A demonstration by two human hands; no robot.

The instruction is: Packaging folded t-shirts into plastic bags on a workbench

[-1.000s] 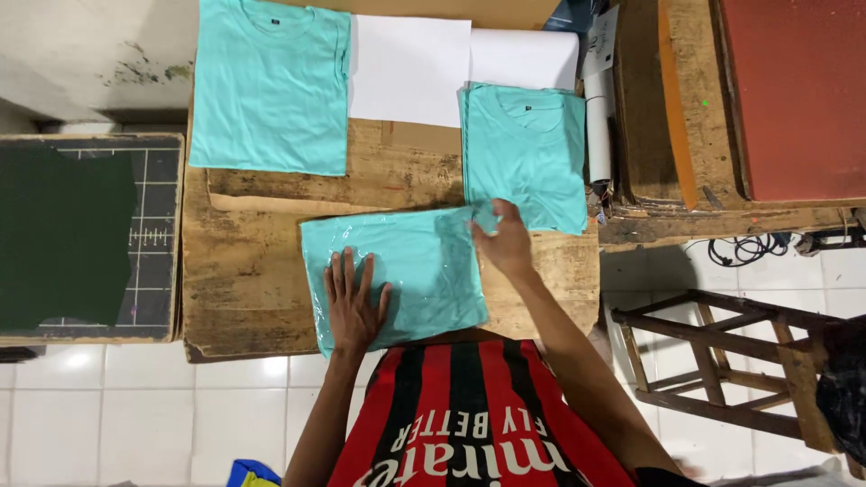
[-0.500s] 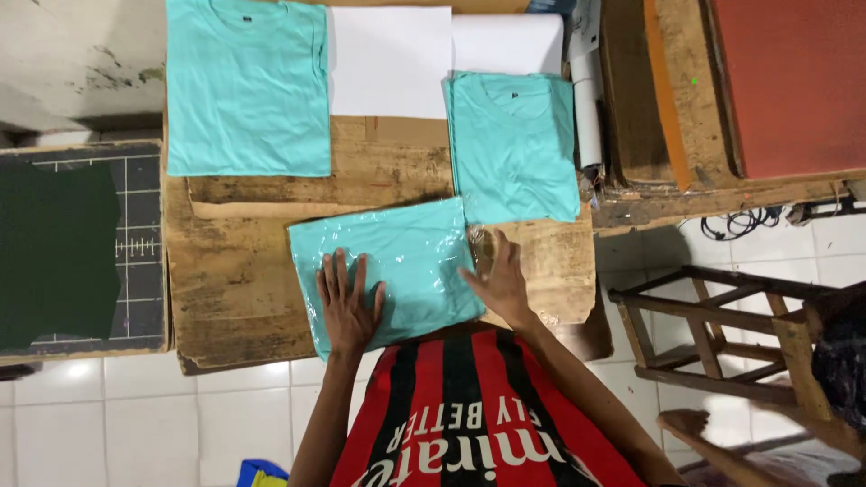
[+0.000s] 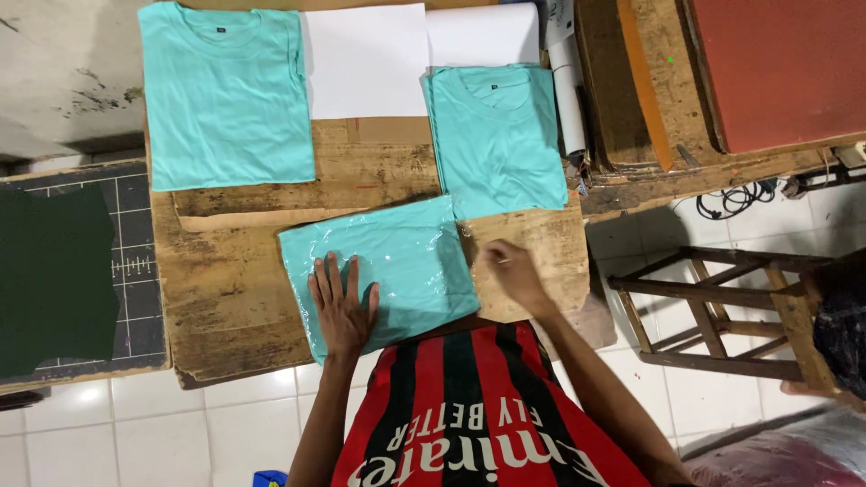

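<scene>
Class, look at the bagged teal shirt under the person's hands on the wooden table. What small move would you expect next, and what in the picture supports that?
Probably the right hand presses down the bag's right edge. The left hand lies flat on the bagged shirt, pinning it, while the right hand sits at that edge on the table, fingers curled as if pinching something too small to tell.

Wore short-sleeved jersey, vertical red and black stripes, white lettering across chest. Fabric smooth, slightly shiny. My arms were bare from above elbow down. Left hand (image 3: pixel 343 307) bare: no glove, ring or watch that I could see. Right hand (image 3: pixel 510 275) likewise bare, wrist unadorned.
</scene>
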